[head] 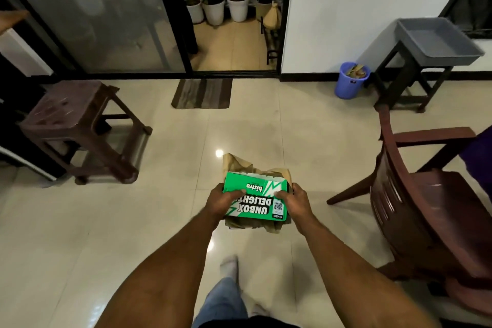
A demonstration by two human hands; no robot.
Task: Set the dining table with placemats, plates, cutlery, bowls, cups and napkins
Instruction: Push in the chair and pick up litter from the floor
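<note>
Grip: both hands hold a green printed cardboard box (255, 196) together with crumpled brown paper (239, 165) that sticks out beyond and beneath it.
Left hand (221, 201): fingers curled over the box's left edge, thumb lying on its top face.
Right hand (294, 202): fingers wrapped around the right edge — thumb on top, near the small code label.
Box: carried flat in front of the body, above the glossy cream tiled floor (173, 194), white lettering facing up and upside down to the wearer.
Below the grip: a leg in blue jeans (223, 301) with a pale foot (230, 265) on the tiles.
Right of the grip: a dark red wooden chair (426, 194), near but apart.
Left of the grip: a brown plastic stool (80, 125), well apart.
Beyond the grip: a striped brown doormat (202, 93) at an open doorway — white plant pots (223, 9) stand past it.
Far right: a blue plastic bin (351, 80) beside a dark stand bearing a grey plastic tray (436, 40).
</note>
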